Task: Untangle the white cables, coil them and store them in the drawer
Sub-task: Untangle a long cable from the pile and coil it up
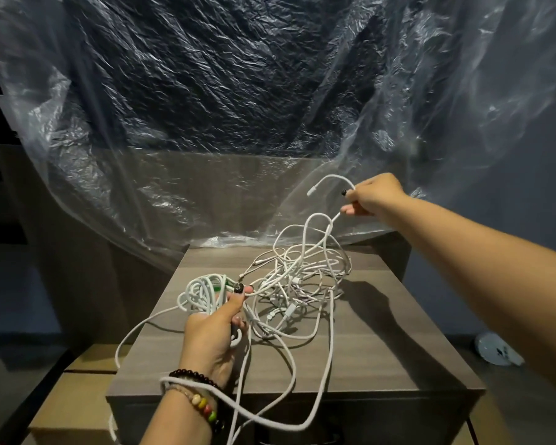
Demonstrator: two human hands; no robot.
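Hands (214, 329) (374, 195) stretch cables (302, 277) above cabinet (382, 342) top.

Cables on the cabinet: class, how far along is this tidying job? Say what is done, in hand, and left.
Done: a small coil sits in the left hand. In hand: the right hand lifts one cable end out of the tangle. Left: most cables lie knotted on the cabinet; nothing looks stored yet.
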